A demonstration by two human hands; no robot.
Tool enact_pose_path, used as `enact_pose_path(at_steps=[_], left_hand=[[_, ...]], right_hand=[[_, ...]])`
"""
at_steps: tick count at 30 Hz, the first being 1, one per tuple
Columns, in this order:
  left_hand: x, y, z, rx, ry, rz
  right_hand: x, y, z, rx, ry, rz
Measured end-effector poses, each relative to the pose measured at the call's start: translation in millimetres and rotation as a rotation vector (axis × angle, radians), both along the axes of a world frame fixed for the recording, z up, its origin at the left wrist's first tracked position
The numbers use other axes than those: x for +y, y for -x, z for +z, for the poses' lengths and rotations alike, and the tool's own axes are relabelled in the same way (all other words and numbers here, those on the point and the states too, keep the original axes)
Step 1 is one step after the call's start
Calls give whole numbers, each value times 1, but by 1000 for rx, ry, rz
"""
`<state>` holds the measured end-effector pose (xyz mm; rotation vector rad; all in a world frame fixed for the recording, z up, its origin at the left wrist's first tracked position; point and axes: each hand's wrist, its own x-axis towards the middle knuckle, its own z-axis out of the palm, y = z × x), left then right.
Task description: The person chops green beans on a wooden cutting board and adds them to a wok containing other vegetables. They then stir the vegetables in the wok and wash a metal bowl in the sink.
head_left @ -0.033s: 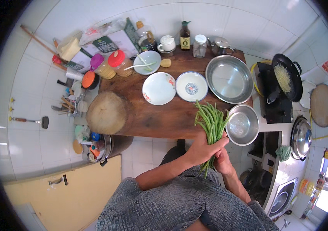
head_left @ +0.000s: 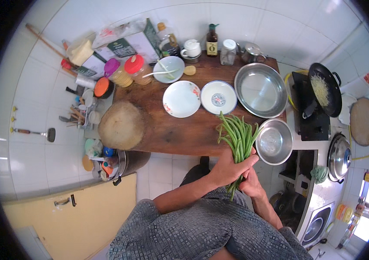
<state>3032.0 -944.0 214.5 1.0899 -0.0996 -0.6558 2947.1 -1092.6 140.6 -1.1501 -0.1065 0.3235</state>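
1 bundle of long green beans [head_left: 239,136] fans out, gripped in 2 hands [head_left: 228,168].

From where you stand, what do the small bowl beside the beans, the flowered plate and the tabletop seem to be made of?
Small bowl: metal, probably stainless steel, given its silvery reflections.
Flowered plate: apparently glazed ceramic, white and glossy, though melamine could look alike.
Tabletop: dark brown wood, showing streaky grain; its finish is hard to tell.

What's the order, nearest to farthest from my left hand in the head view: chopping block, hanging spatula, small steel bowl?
From the left hand:
1. Small steel bowl, to its right.
2. Chopping block, left on the table.
3. Hanging spatula, on the left wall.
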Motion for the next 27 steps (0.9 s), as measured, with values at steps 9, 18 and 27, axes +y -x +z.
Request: enact_pose_path(at_steps=[9,18,27], left_hand=[[65,-2,-7,160,276,146],[105,-23,-7,324,675,493],[162,-33,17,35,338,750]], right_hand=[[60,-18,59,319,412,164],[61,-30,74,1,556,291],[94,-75,75,-174,771,533]])
